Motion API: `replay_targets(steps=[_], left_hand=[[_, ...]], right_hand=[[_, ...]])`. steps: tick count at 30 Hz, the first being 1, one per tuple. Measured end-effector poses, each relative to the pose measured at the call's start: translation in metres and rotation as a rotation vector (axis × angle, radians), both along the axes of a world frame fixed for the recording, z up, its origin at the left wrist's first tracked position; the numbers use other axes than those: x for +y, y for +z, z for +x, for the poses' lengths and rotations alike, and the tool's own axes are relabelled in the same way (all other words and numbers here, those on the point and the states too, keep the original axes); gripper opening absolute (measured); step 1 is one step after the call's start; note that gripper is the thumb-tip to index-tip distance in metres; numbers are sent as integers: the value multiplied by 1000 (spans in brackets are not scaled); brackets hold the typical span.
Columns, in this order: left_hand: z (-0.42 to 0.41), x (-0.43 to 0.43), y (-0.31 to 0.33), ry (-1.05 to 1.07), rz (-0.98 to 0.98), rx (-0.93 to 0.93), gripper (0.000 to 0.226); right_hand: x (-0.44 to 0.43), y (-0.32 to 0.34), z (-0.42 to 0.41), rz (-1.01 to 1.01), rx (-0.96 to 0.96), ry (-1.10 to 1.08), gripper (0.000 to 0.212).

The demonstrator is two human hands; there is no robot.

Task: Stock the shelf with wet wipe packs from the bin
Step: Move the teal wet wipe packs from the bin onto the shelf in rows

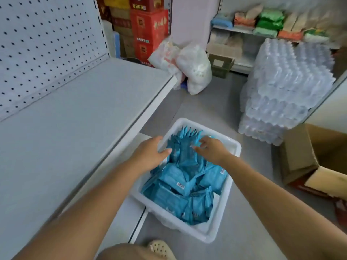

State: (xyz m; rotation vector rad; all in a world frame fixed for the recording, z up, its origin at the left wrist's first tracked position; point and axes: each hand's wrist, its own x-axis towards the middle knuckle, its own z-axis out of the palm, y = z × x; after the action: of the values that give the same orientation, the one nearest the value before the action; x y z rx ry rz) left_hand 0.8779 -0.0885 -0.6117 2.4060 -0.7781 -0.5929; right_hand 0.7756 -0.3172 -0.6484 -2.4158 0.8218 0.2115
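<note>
While the person leans over the floor, the widest thing in sight is the grey shelf [75, 137] on the left, backed by a white panel full of holes [47, 53]; no blue packs lie on its board. On the far right stands a tall stack of shrink-wrapped water bottles [281, 87], with an open cardboard box [309, 156] nearer on that side. Far back are red cartons [150, 29] and white plastic bags [187, 66] on the floor.

The white bin [216, 231] sits on the floor just beside the shelf's base. The blue wet wipe packs [178, 184] are all in it, some lying flat at the near end, others on edge in a row at the far end.

The left hand [150, 152] is at the bin's left wall, thumb spread out against the upright row; whether it grips any of them I cannot tell. The right hand [212, 149] has its fingers curled over the tops of that row, grasping them from the other side.

A perforated cream shoe [161, 249] shows at the bottom edge.
</note>
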Motion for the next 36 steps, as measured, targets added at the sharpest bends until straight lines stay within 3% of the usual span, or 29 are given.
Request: replay_targets(steps=[6,11,15,18,22,24,32,36], left_hand=[[-21,13,-53,80,11,96,54],[-20,15,-73,82,81,117,46],[-17,9,-78,36,198,18,41],[-14,2,-75,24,264,-76,27],[-12,-2,-70,92,226,-126,45],[-12,1,-66,145,212,-132,42],[-13,5,-45,374,-105,-52,34],[-23,4,-24,569,-499,316,26]], right_hand=[[-1,-34,10,30,-12,-30,67],[-1,-46,24,84,-85,-85,56],[-3,-54,25,131,-135,-119,55],[-7,-56,24,158,-182,-135,42],[-15,-53,20,137,-256,-138,34],[-18,-53,17,165,-297,-155,31],[-17,-47,-7,452,-462,-258,28],[-3,-19,-19,610,-610,-242,17]])
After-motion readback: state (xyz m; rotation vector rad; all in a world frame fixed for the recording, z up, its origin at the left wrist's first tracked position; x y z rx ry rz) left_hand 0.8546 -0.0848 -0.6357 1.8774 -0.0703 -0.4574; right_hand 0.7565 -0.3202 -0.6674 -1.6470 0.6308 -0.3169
